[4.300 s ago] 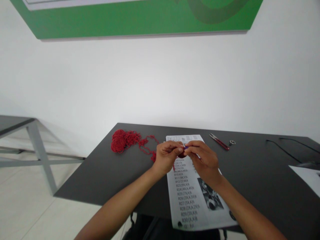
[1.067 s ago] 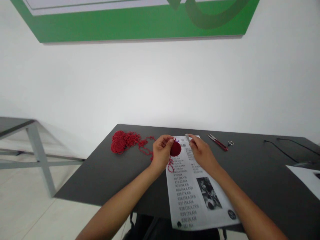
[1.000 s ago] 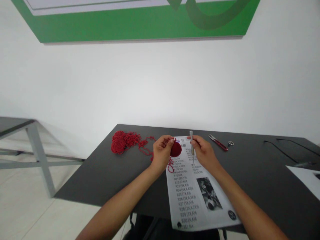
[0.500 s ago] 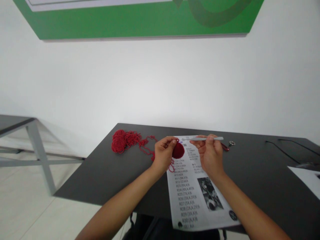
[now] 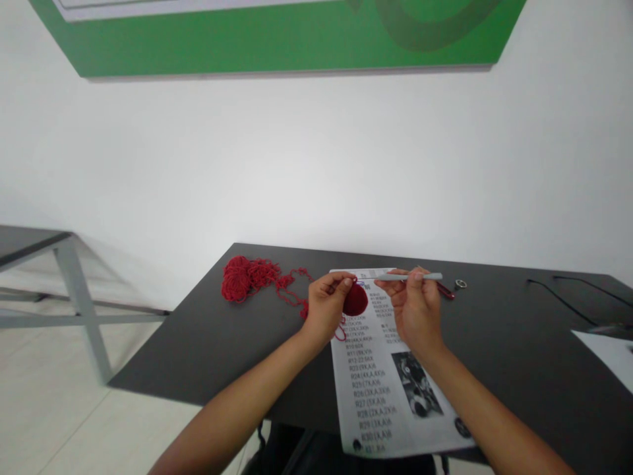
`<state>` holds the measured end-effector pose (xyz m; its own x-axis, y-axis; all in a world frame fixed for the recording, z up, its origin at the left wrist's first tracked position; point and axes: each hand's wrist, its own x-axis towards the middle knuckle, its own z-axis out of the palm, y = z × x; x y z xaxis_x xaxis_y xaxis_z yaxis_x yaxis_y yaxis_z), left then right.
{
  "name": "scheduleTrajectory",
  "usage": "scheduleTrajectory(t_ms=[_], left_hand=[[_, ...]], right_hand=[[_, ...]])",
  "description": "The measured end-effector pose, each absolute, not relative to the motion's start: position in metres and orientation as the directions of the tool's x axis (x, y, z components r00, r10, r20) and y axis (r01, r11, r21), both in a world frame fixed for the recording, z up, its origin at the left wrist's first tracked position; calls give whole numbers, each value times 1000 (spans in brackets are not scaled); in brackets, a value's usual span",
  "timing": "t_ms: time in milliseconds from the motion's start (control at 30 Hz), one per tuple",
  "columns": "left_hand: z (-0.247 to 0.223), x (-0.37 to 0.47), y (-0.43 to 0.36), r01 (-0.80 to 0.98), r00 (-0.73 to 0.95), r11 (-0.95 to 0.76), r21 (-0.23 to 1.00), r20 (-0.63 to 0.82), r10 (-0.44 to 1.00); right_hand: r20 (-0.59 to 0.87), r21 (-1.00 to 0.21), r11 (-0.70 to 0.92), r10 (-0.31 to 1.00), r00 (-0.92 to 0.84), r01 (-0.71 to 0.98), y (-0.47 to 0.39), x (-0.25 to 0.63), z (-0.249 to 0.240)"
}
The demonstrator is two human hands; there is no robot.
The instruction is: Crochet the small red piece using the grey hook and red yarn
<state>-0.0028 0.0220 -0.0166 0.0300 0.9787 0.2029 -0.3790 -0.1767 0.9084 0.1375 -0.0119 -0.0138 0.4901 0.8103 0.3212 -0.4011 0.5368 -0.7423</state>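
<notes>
Since earliest frame, R hand [image 5: 416, 310] has moved away from L hand [image 5: 326, 307]. Worktop [image 5: 257, 349]: near edge under forearms, prob. elbow room R of sheet [image 5: 368, 396]. Yarn [image 5: 236, 278] well L of it. Red round piece [image 5: 355, 301], over sheet, prob. light, soft; L hand pinches top rim, good spot. Grey hook [image 5: 432, 276], prob. stiff: R hand clamps handle, tip nr. rim.
</notes>
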Motion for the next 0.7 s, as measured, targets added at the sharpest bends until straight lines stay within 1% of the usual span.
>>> scheduleTrajectory(t_ms=[200,400,533,700], left_hand=[[-16,-3,22,-398,30,-184,899,213,977],[-15,-3,20,-452,73,-136,882,189,979],[-16,-2,20,-429,63,-170,887,217,974],[-14,-3,19,-394,64,-184,900,226,972]], right_hand=[[318,-739,522,827,464,-425,-14,135,-12],[341,-745,513,842,417,-426,-14,135,-19],[380,-839,474,862,337,-266,-14,137,-27],[435,-875,472,863,256,-105,-18,132,-31]])
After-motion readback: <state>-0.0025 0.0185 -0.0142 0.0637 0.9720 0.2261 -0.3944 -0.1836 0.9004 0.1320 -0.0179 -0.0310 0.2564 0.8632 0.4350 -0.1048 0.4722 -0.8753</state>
